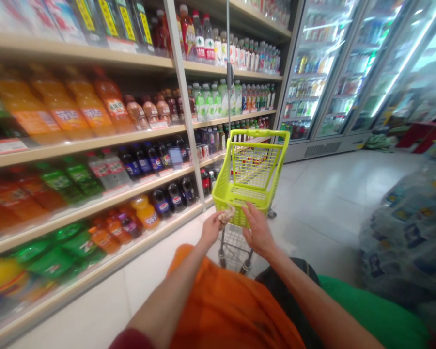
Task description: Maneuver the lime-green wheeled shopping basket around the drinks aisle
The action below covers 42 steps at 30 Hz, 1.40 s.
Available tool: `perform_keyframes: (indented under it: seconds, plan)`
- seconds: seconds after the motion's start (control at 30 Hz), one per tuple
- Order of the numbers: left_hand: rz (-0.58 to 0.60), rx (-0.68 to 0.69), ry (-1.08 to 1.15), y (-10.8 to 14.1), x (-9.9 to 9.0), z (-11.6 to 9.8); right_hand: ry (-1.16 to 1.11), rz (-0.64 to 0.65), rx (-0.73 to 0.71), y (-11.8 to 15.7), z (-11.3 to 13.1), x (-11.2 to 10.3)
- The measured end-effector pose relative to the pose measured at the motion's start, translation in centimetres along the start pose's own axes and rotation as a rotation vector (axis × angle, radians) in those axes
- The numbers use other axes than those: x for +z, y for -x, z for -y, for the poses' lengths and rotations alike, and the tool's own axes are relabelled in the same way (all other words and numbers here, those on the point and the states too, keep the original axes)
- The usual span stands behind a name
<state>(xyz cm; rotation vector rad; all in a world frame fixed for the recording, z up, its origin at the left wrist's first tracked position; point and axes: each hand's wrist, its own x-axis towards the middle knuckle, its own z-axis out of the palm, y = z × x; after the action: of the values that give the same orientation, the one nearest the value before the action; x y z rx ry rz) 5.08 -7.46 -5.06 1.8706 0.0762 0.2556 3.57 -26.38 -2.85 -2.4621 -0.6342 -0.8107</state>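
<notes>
As left hand [212, 229] pinches scrap [225, 215], right hand [258, 235] loose by cart edge [235, 202], open floor [319, 189]

Pepsi labels [176, 199] on dark bottles [173, 189]

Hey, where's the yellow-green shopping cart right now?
In the head view, the yellow-green shopping cart stands slightly right of centre, just ahead of the left hand and right hand, with the drink shelves to its left.

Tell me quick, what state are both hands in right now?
Left hand: closed, holding a small crumpled item.
Right hand: open, nothing visible in it, at the near end of the yellow-green cart.
</notes>
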Motion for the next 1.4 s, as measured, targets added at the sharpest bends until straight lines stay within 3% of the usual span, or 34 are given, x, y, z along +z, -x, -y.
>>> perform_keyframes:
  seconds: [0.07,0.17,0.33,0.43,0.57,0.67,0.77,0.83,0.9,1.03,1.2,1.3,1.4]
  plan:
    - [0.09,-0.048,0.116,0.3,-0.5,-0.3,-0.169,0.029,-0.055,-0.5,1.6,1.1]
    - [0.106,-0.115,0.275,0.9,-0.8,-0.8,-0.314,0.129,0.057,-0.7,3.5,3.7]
    - [0.009,-0.218,0.5,2.6,-0.8,-0.8,-0.184,0.052,0.14,1.2,7.3,8.2]
    - [0.14,-0.35,0.639,3.8,-2.2,-0.7,-0.089,0.16,0.021,1.9,8.7,9.3]
    - [0.304,-0.526,0.642,4.2,-4.8,-0.6,-0.117,0.25,-0.218,0.8,7.9,8.9]
    - [0.304,-0.48,0.466,3.3,-5.4,-0.8,-0.076,0.193,-0.283,-1.1,6.3,7.9]
    - [0.23,-0.245,-0.029,2.0,-5.0,-0.8,0.073,0.134,-0.278,-3.2,4.7,6.6]
    - [0.167,-0.148,-0.274,1.6,-4.7,-0.6,0.17,0.186,-0.318,-4.0,3.8,6.0]
    - [0.153,-0.127,-0.367,1.7,-4.3,-0.1,0.225,0.269,-0.389,-4.2,3.2,5.8]
    - [0.217,-0.055,-0.541,3.4,-3.1,0.7,0.25,0.31,-0.462,-2.6,2.7,6.6]
    - [0.264,-0.016,-0.715,5.2,-2.3,0.9,0.27,0.284,-0.429,1.4,1.7,7.7]
    - [0.278,0.008,-0.832,5.3,-2.2,0.3,0.267,0.186,-0.342,2.6,1.6,7.1]
    - [0.26,0.116,-0.99,5.1,-1.8,-0.8,0.254,0.046,-0.24,1.9,1.9,5.6]
